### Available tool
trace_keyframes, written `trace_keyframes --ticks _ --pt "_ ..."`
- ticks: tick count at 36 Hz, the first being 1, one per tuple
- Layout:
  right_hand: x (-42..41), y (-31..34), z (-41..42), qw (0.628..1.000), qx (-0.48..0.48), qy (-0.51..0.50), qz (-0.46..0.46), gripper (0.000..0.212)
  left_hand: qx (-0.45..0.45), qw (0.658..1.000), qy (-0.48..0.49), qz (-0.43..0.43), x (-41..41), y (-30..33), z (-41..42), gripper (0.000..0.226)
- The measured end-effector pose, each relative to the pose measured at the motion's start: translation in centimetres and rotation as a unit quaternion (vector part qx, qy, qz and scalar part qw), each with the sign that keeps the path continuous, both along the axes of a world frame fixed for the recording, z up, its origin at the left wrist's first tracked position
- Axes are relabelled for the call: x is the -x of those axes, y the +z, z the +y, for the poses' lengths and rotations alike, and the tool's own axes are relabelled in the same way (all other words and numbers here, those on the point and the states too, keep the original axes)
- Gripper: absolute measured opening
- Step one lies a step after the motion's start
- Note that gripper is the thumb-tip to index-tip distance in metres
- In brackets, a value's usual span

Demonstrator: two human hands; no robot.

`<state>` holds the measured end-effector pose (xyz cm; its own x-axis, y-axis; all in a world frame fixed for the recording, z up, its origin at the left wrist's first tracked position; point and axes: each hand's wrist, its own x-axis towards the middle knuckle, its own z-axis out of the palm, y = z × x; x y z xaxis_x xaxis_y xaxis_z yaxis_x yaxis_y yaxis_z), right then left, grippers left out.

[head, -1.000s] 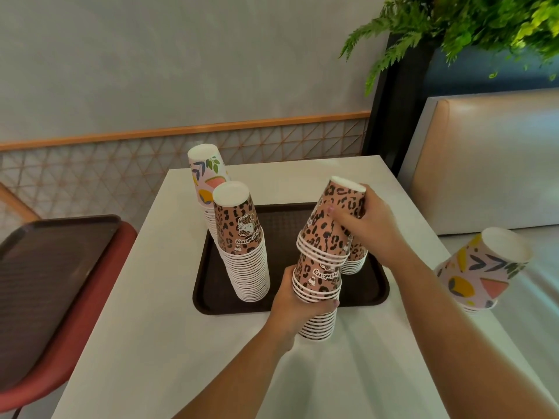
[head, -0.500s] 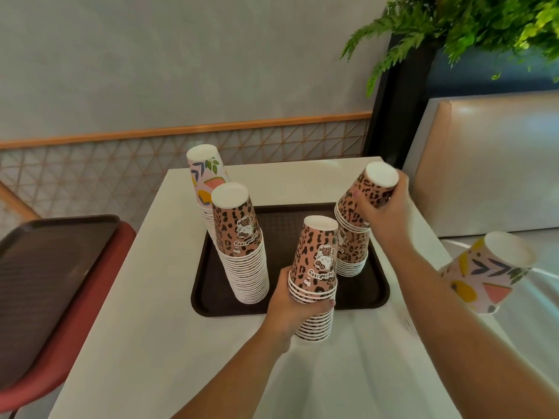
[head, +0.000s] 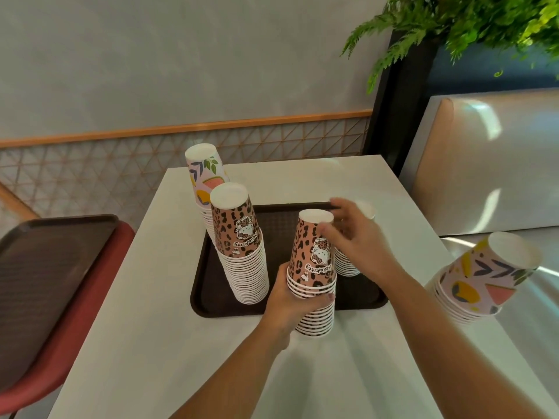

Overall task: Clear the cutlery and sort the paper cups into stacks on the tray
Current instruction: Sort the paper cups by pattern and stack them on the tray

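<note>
A dark brown tray (head: 208,297) lies on the white table (head: 151,343). On its left stand a tall leopard-print cup stack (head: 239,240) and, behind it, a floral cup stack (head: 202,167). My left hand (head: 295,300) grips the middle of another leopard-print stack (head: 314,261), which stands on the table at the tray's front edge. My right hand (head: 355,237) hovers beside that stack's top with loose fingers, its thumb close to the top cup, holding nothing. Behind the right hand, a short cup stack (head: 348,266) on the tray's right is mostly hidden.
A leaning floral cup stack (head: 484,276) sits at the table's right edge. A second brown tray (head: 45,267) rests on a red chair (head: 99,285) to the left. A padded bench (head: 484,161) and a plant (head: 453,22) stand at the right.
My right hand set the leopard cups it had lifted onto the short stack on the tray's right, let go, and swung back left to the stack my left hand holds.
</note>
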<state>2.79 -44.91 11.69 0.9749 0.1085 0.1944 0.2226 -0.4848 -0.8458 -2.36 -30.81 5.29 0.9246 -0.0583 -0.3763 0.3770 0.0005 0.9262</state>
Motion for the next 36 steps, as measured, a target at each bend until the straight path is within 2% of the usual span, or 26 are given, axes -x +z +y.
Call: trace_keyframes --ticks 3,7,16,22,25,28,31,36 --pt "0.5 -0.9 0.6 0.995 0.036 0.062 0.075 0.068 0.002 1.000 0.001 0.000 -0.1 0.1 -0.2 0.084" --pt "0.8 -1.1 1.0 0.996 0.033 0.040 0.078 0.068 0.003 1.000 0.001 -0.006 -0.1 0.1 -0.3 0.082" --pt "0.7 0.0 1.4 0.999 0.003 -0.033 0.028 0.057 0.008 1.000 -0.004 -0.029 -0.2 0.4 0.0 0.082" --pt "-0.3 2.0 0.7 0.998 -0.025 -0.064 -0.011 0.047 -0.022 1.000 0.005 -0.002 0.0 0.0 -0.2 0.083" --pt "-0.8 3.3 0.0 0.993 -0.069 -0.092 -0.031 0.045 -0.022 1.000 0.005 0.005 0.2 -0.1 -0.2 0.082" --pt "-1.5 4.5 -0.8 0.979 -0.120 -0.143 -0.077 0.047 -0.021 1.000 0.005 0.008 0.2 -0.1 -0.1 0.082" --pt "-2.5 5.1 -1.8 0.966 -0.100 -0.197 -0.135 0.058 -0.020 1.000 0.004 0.012 0.2 -0.1 -0.1 0.083" --pt "-4.1 3.2 -2.6 0.967 -0.059 -0.222 -0.113 0.065 -0.017 1.000 0.000 0.011 0.1 0.1 -0.2 0.081"
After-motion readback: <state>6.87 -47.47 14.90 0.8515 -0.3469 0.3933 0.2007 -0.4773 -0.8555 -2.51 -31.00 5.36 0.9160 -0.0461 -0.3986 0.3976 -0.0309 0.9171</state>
